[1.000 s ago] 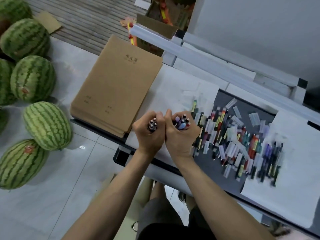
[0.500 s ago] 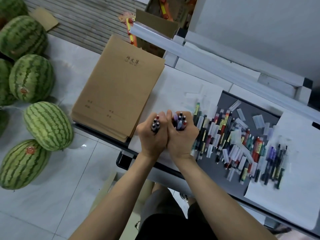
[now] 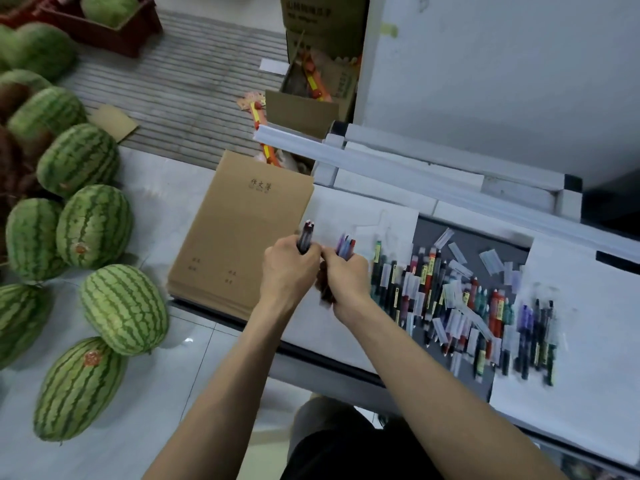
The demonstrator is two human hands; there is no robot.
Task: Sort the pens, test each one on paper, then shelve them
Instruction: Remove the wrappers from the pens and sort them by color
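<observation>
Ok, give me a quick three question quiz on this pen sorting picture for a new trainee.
1. True or false: the left hand is empty.
2. What lies just left of that hand? A) stack of brown notebooks B) keyboard C) bowl
3. Fill in: the loose pens lie to the person's ____.
Key: 1 false, it grips a bundle of pens; 2 A; 3 right.

Forearms extended, left hand point(image 3: 289, 270), right hand point(image 3: 346, 284) close together, both gripping pens point(image 3: 306, 237)
</observation>
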